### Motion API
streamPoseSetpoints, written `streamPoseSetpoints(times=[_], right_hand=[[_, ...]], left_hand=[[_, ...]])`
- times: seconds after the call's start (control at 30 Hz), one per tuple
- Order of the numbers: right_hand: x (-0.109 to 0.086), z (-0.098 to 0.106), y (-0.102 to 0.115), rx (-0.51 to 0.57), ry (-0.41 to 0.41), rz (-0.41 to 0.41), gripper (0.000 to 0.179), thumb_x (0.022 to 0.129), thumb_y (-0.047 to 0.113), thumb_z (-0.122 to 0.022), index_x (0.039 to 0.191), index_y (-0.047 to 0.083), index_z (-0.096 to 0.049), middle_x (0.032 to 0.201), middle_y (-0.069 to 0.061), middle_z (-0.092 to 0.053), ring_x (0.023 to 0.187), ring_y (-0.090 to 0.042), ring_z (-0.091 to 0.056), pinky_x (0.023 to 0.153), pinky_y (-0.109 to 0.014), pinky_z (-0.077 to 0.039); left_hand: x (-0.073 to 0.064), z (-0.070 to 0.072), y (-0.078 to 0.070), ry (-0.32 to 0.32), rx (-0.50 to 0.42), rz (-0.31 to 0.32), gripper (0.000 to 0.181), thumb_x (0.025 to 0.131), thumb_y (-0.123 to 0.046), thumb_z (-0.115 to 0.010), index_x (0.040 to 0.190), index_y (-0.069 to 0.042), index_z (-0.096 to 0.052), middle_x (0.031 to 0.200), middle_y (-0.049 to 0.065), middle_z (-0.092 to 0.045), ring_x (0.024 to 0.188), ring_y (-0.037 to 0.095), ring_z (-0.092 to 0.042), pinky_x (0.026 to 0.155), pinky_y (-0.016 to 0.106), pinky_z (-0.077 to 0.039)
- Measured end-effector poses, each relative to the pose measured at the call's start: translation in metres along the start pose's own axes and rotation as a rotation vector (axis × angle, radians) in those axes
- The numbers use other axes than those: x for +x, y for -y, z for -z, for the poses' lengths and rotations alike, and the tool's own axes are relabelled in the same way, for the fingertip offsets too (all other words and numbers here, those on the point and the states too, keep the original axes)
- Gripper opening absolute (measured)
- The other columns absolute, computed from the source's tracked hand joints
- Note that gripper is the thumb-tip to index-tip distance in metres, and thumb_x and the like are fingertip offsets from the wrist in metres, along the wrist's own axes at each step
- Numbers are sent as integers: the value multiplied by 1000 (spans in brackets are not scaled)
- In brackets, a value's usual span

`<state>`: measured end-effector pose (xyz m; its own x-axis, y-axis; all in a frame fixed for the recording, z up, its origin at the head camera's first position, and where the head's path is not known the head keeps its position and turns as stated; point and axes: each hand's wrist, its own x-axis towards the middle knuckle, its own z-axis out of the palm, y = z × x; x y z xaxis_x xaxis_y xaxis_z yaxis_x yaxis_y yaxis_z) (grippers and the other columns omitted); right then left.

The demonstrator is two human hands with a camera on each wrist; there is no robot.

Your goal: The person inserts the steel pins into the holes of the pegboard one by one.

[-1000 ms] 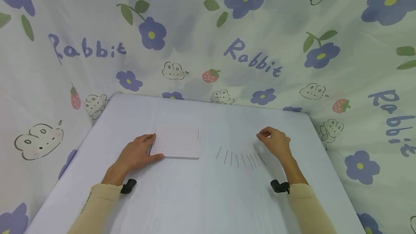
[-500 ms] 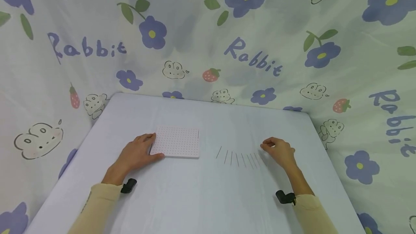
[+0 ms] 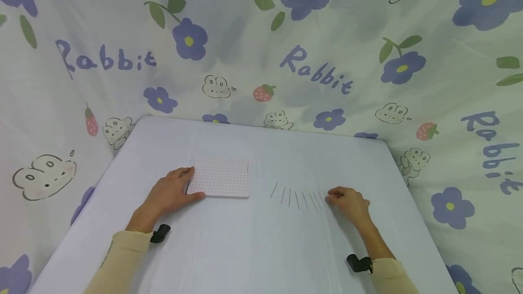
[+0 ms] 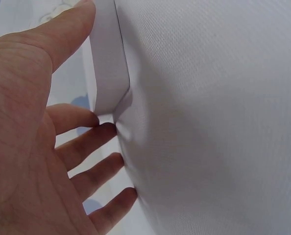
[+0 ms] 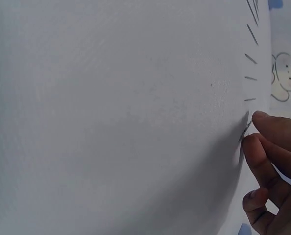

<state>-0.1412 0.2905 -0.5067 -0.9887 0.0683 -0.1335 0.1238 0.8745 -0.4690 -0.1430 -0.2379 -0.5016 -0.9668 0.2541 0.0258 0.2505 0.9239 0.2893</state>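
Note:
A white pegboard [image 3: 220, 178] with rows of small holes lies left of the middle of the table. Against its left side and near edge rest the spread thumb and fingers of my left hand [image 3: 169, 194]; its side face [image 4: 109, 58] shows in the left wrist view. One thin dark needle-like rod [image 3: 248, 167] is at the board's right edge. Several similar rods [image 3: 298, 200] lie fanned out to the right. At the fan's right end is my right hand [image 3: 349, 203]. In the right wrist view, its thumb and index finger flank a thin rod [image 5: 245, 132], with a gap showing between the fingertips.
The table [image 3: 229, 248] has a white cover. Behind and beside it hangs a cloth [image 3: 245, 49] printed with rabbits, flowers and strawberries. A black wrist camera [image 3: 160, 233] sits at my left wrist, another camera [image 3: 359, 263] at my right.
My right hand has come down toward the table and nearer to me, to the rightmost rod of the fan. My left hand and the pegboard have stayed in place.

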Motion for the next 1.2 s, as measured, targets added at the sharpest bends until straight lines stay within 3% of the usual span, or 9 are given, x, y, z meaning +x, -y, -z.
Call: streamPoseSetpoints(times=[0.17, 0.53, 1.2], right_hand=[[-3, -2, 1, -10, -11, -8, 25, 91, 33, -72, 108, 16, -77, 111, -10, -75, 102, -34, -67, 79, -56, -35], [-4, -3, 4, -53, -42, 0, 17, 90, 30, -74, 102, 19, -79, 110, -9, -76, 99, -33, -68, 76, -52, -34], [-6, -4, 10, -76, -74, 24, 11, 90, 25, -72, 94, 17, -80, 94, -2, -76, 87, -28, -68, 71, -46, -35]], left_hand=[[1, 0, 0, -1, 0, -2, 95, 85, -57, -73, 146, 8, -44, 147, 27, -47, 133, 49, -44, 105, 65, -40], [1, -2, 0, -1, 1, 2, 95, 85, -58, -73, 147, 8, -44, 147, 27, -47, 133, 48, -44, 105, 64, -39], [3, -5, 1, 2, -3, 17, 97, 84, -61, -73, 149, 6, -43, 148, 26, -46, 134, 48, -44, 105, 65, -39]])
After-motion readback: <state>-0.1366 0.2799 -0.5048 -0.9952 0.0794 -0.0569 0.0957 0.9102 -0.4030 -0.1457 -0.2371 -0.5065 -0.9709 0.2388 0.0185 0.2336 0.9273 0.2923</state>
